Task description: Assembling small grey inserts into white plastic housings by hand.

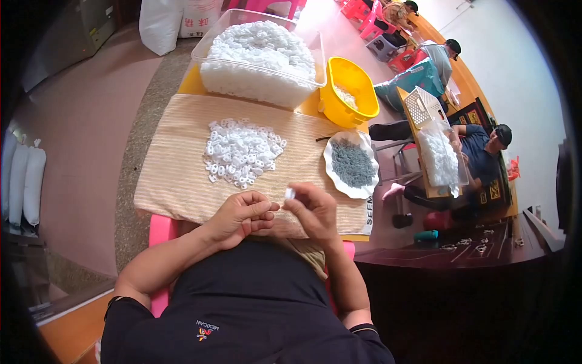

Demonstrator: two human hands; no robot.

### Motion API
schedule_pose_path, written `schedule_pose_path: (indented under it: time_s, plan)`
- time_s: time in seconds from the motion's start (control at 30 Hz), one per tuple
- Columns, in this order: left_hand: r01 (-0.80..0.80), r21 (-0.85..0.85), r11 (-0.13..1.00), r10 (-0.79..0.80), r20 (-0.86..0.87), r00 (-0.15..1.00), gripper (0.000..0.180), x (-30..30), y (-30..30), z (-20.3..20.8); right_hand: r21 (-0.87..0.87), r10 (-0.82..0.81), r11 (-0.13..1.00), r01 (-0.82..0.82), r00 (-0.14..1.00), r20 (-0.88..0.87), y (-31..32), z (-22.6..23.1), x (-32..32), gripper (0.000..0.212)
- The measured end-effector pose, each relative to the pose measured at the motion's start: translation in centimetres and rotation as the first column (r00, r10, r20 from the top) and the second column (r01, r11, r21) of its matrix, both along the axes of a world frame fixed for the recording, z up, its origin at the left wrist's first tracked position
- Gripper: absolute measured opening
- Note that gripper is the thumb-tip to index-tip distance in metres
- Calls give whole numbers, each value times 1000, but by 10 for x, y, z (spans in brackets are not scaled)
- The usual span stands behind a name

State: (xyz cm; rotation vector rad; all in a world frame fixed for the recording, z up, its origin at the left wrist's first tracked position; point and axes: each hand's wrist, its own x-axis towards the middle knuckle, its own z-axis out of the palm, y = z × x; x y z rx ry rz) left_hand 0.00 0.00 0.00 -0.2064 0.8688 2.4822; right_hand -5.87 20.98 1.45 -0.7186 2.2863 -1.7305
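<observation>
My right hand (315, 212) pinches a small white plastic piece (290, 193) between thumb and fingertips, just above the near edge of a striped beige cloth (173, 155). Close beside it on the left, my left hand (244, 218) has its thumb and forefinger pressed together; whatever they grip is too small to name. Beyond both hands lies a loose heap of small white plastic pieces with holes (242, 151). Small dark grey parts (353, 165) fill a white scalloped plate (332, 173) to the right of the heap.
A clear plastic tub (260, 91) heaped with white pieces stands at the table's far side. Next to it is a yellow basin (345, 71) with some pale pieces inside. At the right, a person (482, 145) sits by another tub of white pieces (438, 159). White sacks (160, 24) stand at the back left.
</observation>
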Motion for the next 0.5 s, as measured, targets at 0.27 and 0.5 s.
schedule_pose_path:
  time_s: [0.27,0.5]
  plan:
    - [-12,-8,1000,12,31,999,10,0,1,0,-189,-388,919,346,877,-282,19,63,-23,28]
    - [-17,-19,1000,17,40,999,9,0,2,-2,-169,-501,789,591,458,-735,31,105,-40,23]
